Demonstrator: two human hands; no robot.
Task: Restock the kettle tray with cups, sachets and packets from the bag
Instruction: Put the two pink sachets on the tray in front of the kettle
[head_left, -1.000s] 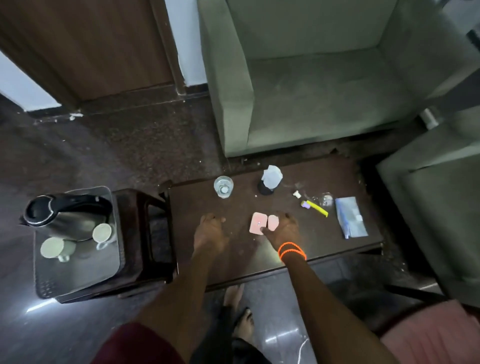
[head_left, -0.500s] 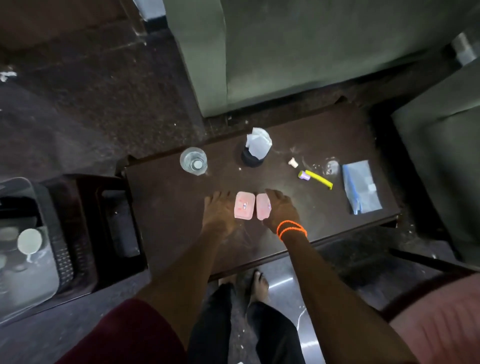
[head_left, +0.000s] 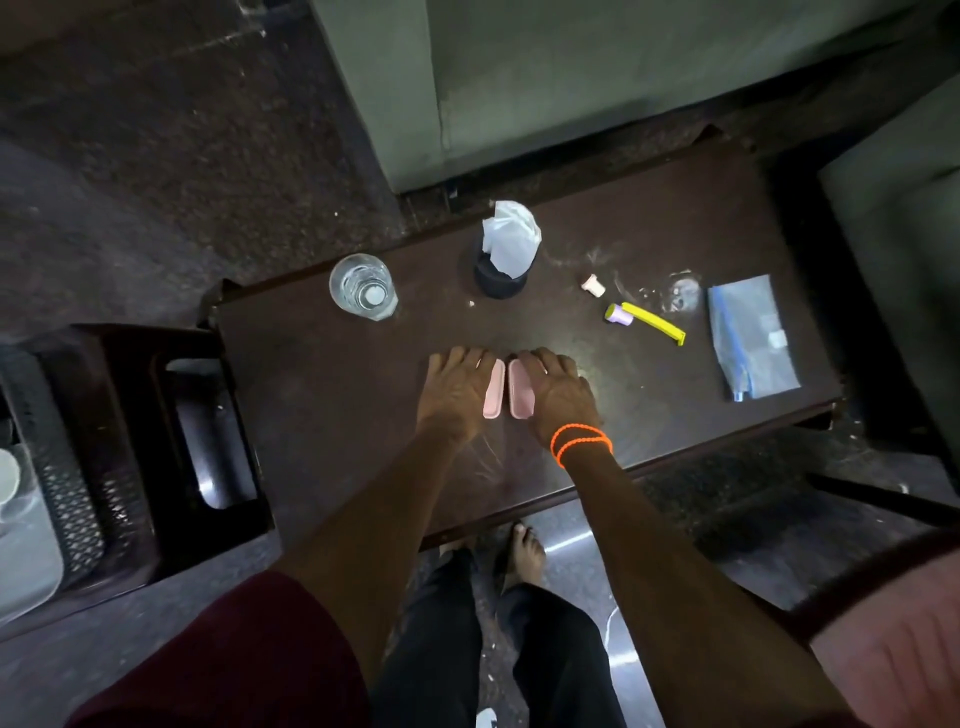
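Table: a dark brown low table (head_left: 322, 395) with a smooth, slightly scratched top fills the middle of the frame.
Pink packets: two small flat packets, pale pink and with rounded corners, lie side by side at the centre of the table, the left packet (head_left: 493, 391) and the right packet (head_left: 520, 391); a narrow gap is between them.
Left hand: the left hand (head_left: 453, 391) lies palm down on the table, fingers bent over the left edge of the left packet and touching it.
Right hand: the right hand (head_left: 558, 395) lies palm down, fingers curved over the right packet; two orange bead bracelets (head_left: 581, 441) are on its wrist.
Hands together: close to each other, each on its own packet; a firm grip cannot be told.
Bag: one clear bluish plastic zip bag (head_left: 753, 338), flat and wrinkled, lies at the right end of the table.
Glass: one clear round glass (head_left: 362, 287) stands upper left of the hands.
Holder: one dark round holder (head_left: 500, 278) with crumpled white paper (head_left: 510, 240) in it.
Small things: one yellow stick (head_left: 655, 323) with one lilac cap (head_left: 619, 314) just beside it, and one white small piece (head_left: 593, 285).
Tray: at the left edge, a dark perforated tray (head_left: 72, 499) with one white cup (head_left: 8, 475), partly cut off.
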